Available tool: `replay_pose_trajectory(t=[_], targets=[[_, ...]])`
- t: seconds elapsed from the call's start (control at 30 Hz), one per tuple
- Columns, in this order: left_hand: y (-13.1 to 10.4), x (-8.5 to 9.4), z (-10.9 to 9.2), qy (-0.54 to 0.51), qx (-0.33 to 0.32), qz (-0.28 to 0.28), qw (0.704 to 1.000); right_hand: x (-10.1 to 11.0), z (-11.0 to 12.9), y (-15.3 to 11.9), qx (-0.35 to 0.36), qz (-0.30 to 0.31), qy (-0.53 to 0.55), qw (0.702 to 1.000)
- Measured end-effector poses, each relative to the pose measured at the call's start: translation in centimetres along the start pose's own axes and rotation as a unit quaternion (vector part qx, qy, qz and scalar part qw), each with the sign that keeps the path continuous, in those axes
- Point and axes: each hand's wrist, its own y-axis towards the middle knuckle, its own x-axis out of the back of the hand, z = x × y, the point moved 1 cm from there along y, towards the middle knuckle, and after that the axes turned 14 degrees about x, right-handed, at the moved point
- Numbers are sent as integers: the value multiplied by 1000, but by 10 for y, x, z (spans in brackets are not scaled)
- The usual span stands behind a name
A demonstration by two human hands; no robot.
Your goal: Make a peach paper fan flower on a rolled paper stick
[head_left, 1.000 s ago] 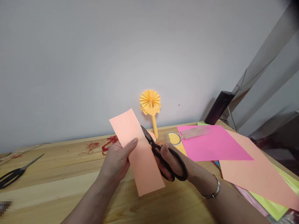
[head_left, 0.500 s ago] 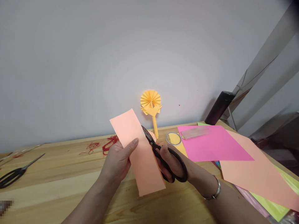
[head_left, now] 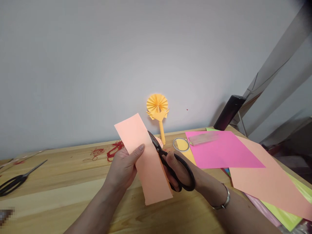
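A folded-looking strip of peach paper is pinched in my left hand, thumb on its front face. My right hand grips black-handled scissors through their loops. The blades lie at the strip's right edge, partly hidden behind it. Behind the hands, a yellow paper fan piece with a rolled stem leans against the wall. A roll of tape lies beyond my right hand, over a yellow paper piece.
Pink paper, peach sheets and a clear packet lie on the right. A black cylinder leans at the back right. Red thread and a second pair of scissors lie on the wooden table at left.
The scissor handles in my right hand have closed together very slightly. My left hand and the peach strip are almost unmoved.
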Motion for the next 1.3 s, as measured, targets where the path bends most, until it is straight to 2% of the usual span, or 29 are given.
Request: replay_pose_trajectory(t=[0.47, 1.3], targets=[[-1, -3, 1, -12, -2, -5, 1000, -2, -8, -1, 28, -8, 8, 1000], [-1, -2, 1, -12, -5, 5, 1000, 0, 4, 1, 20, -8, -17, 1000]])
